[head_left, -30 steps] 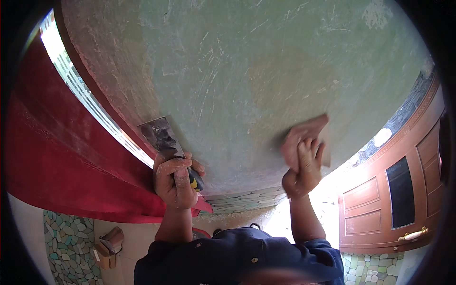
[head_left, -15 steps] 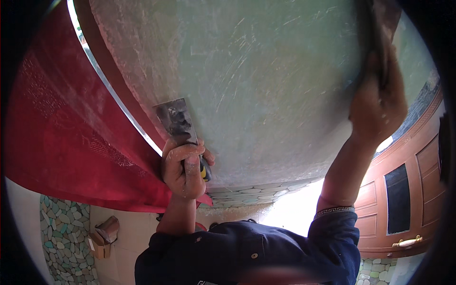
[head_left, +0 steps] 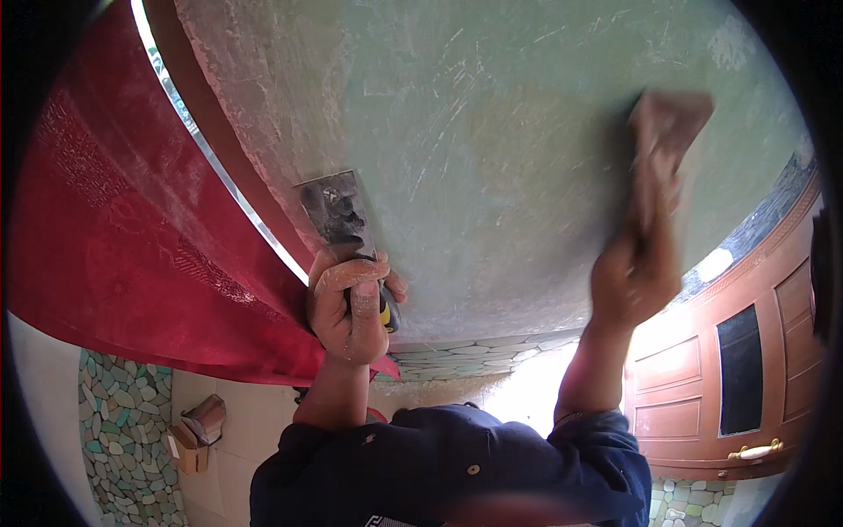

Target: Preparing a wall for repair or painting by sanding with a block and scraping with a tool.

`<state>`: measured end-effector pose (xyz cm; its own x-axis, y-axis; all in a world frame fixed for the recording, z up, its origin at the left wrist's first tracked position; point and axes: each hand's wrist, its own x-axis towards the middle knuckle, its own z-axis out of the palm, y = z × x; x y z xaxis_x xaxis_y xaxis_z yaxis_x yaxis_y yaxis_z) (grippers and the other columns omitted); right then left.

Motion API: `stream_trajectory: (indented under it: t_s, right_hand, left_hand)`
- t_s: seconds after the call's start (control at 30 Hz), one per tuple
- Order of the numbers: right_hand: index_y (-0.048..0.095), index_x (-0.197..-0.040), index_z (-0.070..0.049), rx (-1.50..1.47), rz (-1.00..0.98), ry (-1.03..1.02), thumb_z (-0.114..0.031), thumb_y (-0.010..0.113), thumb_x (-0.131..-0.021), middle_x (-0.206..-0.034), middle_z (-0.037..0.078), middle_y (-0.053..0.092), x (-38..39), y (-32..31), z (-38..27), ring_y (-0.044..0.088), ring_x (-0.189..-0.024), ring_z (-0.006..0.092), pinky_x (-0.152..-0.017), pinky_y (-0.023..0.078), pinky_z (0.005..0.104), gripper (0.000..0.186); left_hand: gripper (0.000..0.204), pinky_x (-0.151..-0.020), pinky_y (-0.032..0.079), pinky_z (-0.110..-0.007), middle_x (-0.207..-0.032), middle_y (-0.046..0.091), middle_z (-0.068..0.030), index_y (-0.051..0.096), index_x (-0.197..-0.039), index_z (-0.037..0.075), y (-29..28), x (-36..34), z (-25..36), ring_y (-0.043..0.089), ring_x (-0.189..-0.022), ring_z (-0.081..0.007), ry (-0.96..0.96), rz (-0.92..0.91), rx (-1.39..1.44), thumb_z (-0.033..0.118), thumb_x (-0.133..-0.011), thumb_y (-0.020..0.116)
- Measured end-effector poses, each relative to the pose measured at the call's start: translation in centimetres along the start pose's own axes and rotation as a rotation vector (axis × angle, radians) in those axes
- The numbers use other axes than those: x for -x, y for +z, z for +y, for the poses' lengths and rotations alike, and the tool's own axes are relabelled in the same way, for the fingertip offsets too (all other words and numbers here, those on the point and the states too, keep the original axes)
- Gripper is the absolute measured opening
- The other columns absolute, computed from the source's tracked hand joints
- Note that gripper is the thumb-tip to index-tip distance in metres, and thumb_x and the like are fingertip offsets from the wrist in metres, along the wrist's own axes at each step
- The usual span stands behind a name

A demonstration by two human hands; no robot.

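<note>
My left hand [head_left: 351,307] is closed around the black and yellow handle of a putty knife [head_left: 338,215]. Its rectangular metal blade, smeared with dark patches, points up in front of the wall's left part. Farther right, my right hand [head_left: 637,277] grips a second putty knife [head_left: 672,123], blurred by motion. This one has a blade that flares wider toward its top end; its handle is mostly hidden by my fingers. That blade lies at or close to the grey-green wall [head_left: 492,176], which carries pale scratch marks and patches. Whitish dust coats my left fingers.
A red curtain [head_left: 149,237] hangs at the left beside a brown frame [head_left: 206,97] and a bright gap. To the right is a brown panelled door [head_left: 667,369] with a handle. A small cardboard box [head_left: 189,448] sits on the tiled floor near pebble-patterned stone [head_left: 127,422].
My right hand has moved down and to the left across the wall with its putty knife. The left hand and its putty knife have shifted only slightly to the right.
</note>
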<state>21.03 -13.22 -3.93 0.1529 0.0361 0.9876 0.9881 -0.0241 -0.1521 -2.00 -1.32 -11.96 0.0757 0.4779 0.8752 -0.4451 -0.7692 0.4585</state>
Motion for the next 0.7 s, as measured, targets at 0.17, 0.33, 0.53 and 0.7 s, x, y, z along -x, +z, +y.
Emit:
stream_trajectory:
  t_s: [0.17,0.33,0.53,0.7]
  right_hand:
    - [0.065,-0.123,0.007,-0.13,-0.148,0.176,0.013,0.039,-0.063,-0.123,0.031,0.063,12.2,-0.2,-0.5,0.051,-0.128,0.0505,-0.114,0.026,0.0595,0.065]
    - [0.069,-0.116,0.003,-0.09,-0.218,0.025,0.002,0.047,-0.071,-0.116,0.029,0.066,17.1,0.1,0.8,0.057,-0.117,0.0544,-0.11,0.028,0.0668,0.049]
    - [0.064,-0.123,0.007,-0.088,-0.261,-0.07,0.012,0.04,-0.072,-0.126,0.031,0.062,7.9,0.4,-1.6,0.047,-0.133,0.0469,-0.115,0.027,0.0576,0.057]
    - [0.072,-0.12,-0.009,-0.053,0.012,-0.224,0.009,0.048,-0.067,-0.123,0.018,0.068,-3.4,3.0,-2.6,0.057,-0.126,0.0416,-0.111,0.032,0.0573,0.061]
  left_hand:
    - [0.014,-0.05,0.051,-0.029,-0.093,0.055,-0.0153,0.06,-0.101,-0.003,0.2,-0.3,0.1,0.062,-0.059,-0.0184,0.029,-0.004,-0.01,0.004,-0.098,0.049]
    - [0.015,-0.05,0.051,-0.029,-0.094,0.055,-0.0159,0.06,-0.101,-0.003,0.1,0.1,-0.3,0.062,-0.059,-0.0183,0.021,0.006,-0.006,0.006,-0.098,0.049]
    - [0.016,-0.05,0.051,-0.029,-0.096,0.055,-0.0166,0.06,-0.103,-0.003,-0.1,0.3,-0.4,0.061,-0.06,-0.0179,0.032,0.001,-0.028,0.007,-0.098,0.048]
    - [0.016,-0.051,0.052,-0.029,-0.096,0.055,-0.0165,0.06,-0.103,-0.003,0.0,0.1,-0.3,0.061,-0.06,-0.0177,0.028,0.018,0.004,0.006,-0.098,0.047]
